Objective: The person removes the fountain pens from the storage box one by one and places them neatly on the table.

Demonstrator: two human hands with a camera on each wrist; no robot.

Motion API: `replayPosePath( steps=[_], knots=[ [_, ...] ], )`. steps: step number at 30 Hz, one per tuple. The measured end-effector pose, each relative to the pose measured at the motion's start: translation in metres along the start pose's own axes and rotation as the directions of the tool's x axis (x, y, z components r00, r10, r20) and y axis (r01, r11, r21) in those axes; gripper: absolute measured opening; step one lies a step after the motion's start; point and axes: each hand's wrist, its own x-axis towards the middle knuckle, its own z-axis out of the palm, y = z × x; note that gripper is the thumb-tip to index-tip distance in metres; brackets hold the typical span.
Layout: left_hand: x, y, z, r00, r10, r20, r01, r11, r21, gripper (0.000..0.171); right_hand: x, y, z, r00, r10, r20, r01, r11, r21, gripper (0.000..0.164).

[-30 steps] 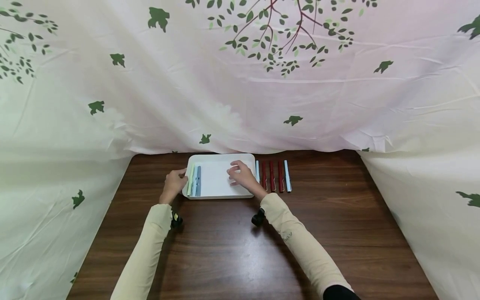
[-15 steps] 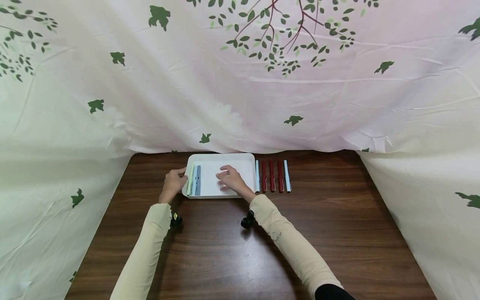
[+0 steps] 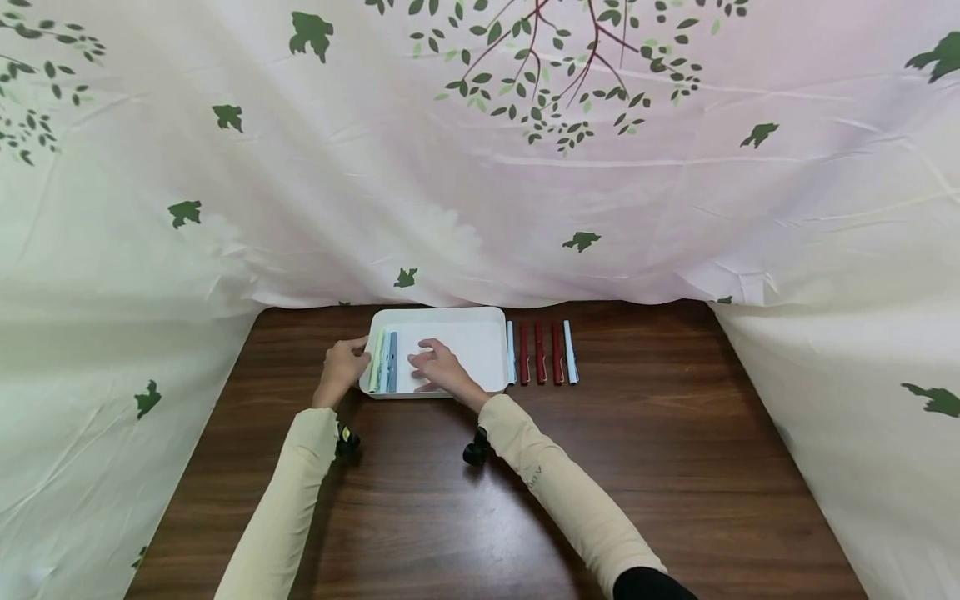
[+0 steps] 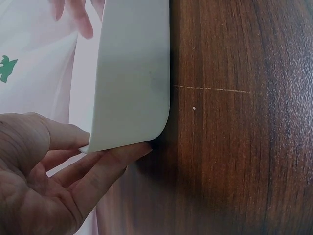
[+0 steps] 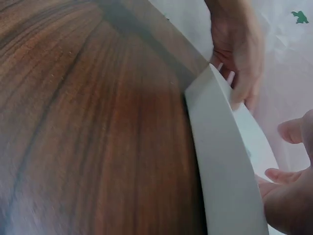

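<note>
My left hand (image 3: 341,372) holds the left end of a shallow white tray (image 3: 483,337). In the left wrist view its thumb lies at the rim and its fingers lie against the outer wall (image 4: 132,83). A light green pen (image 3: 374,367), a light blue pen (image 3: 385,367) and a grey-blue pen (image 3: 393,367) lie side by side at the tray's left end. Just right of them, over the tray, hovers my right hand (image 3: 441,367), fingers spread and holding nothing. The right wrist view shows that hand (image 5: 293,191) beside the tray's front wall.
Right of the tray, a row of capped pens lies on the brown wooden table (image 3: 637,467): a light blue pen (image 3: 512,354), three dark red pens (image 3: 540,354), then another light blue pen (image 3: 571,354). A leaf-printed white curtain (image 3: 480,208) hangs behind the table and at its sides.
My right hand has moved left across the tray, from near its right end to close beside the pens. The left hand keeps its place on the tray, and the pens have not moved.
</note>
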Motion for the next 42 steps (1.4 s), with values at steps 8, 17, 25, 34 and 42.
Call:
replayPosePath(
  steps=[8,17,25,34,42],
  knots=[
    [0.001,0.0,0.0,1.0,-0.005,0.003,0.005,1.0,0.0,0.047,0.004,0.0,0.019,0.997,-0.038,0.06,0.046,0.99,-0.13,0.059],
    [0.003,-0.001,-0.002,1.0,0.008,0.014,-0.008,1.0,0.003,0.048,0.008,-0.002,0.027,0.964,-0.142,0.226,0.234,0.857,-0.46,0.059],
    [0.002,-0.002,-0.002,0.999,0.034,-0.002,-0.034,0.999,0.01,0.047,0.01,-0.002,0.031,0.965,-0.12,0.233,0.223,0.844,-0.488,0.055],
    [0.003,-0.003,-0.001,1.0,0.03,-0.011,-0.03,1.0,0.005,0.046,0.009,0.0,0.032,0.973,-0.113,0.2,0.187,0.894,-0.408,0.047],
    [0.004,-0.004,0.0,0.999,0.032,-0.029,-0.031,0.999,0.022,0.046,0.008,0.002,0.038,0.991,-0.125,0.046,0.133,0.88,-0.456,0.026]
  ],
)
